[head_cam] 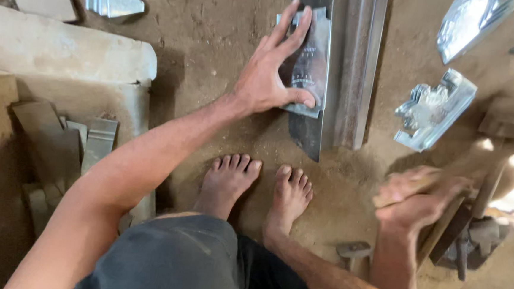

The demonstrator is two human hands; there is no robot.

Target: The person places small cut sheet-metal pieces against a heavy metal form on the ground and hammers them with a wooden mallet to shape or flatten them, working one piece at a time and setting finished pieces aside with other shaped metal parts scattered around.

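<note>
Head view, looking straight down past my knees to the dirt floor [216,41]: my left hand [270,74] lies flat with fingers spread, grip open, pressing on a small shiny metal sheet piece [312,64] with rounded corners. That piece sits on top of a darker, longer metal plate [306,132], which runs away from me and ends in a slanted point just ahead of my bare feet [257,186]. Just beside the plate, on its right, lies a long steel bar [360,67], parallel to it.

My right hand [417,199] is blurred, low at the right, its grip closed around a wooden handle [445,174]; what is at the end of the handle I cannot tell. A small hammer [353,251] lies on the floor near that wrist. Further right sits a bright folded metal part [434,111], with more shiny pieces [469,20] beyond it. At my left are a pale stone block [67,46] and a heap of grey metal strips [72,145].
</note>
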